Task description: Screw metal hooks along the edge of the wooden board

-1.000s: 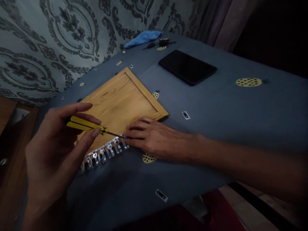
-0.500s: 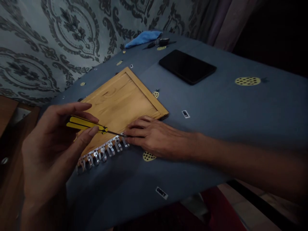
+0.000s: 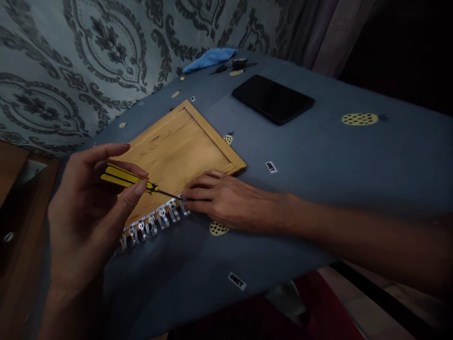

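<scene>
My left hand (image 3: 83, 212) pinches the yellow-and-black handle of a screwdriver (image 3: 123, 178) between thumb and fingers, with the forefinger lifted off it. Its thin shaft points right and its tip meets the right end of a metal hook rail (image 3: 152, 218). Several shiny curved hooks hang from this rail, along the near edge of a framed wooden board (image 3: 180, 146) lying flat. At that same end, my right hand (image 3: 230, 200) presses down with its fingers closed together, gripping the rail by the screwdriver tip. Exactly what its fingertips touch is hidden.
A black tablet or phone (image 3: 273, 99) lies on the blue patterned tablecloth (image 3: 300, 156), behind the board. Farther back are a blue cloth (image 3: 210, 59) and a dark tool (image 3: 235, 64). A patterned curtain (image 3: 106, 42) borders the table. Wooden furniture (image 3: 21, 250) stands at the left.
My left hand has shifted slightly right and turned a little around the screwdriver handle. The right hand, board and rail stay in place.
</scene>
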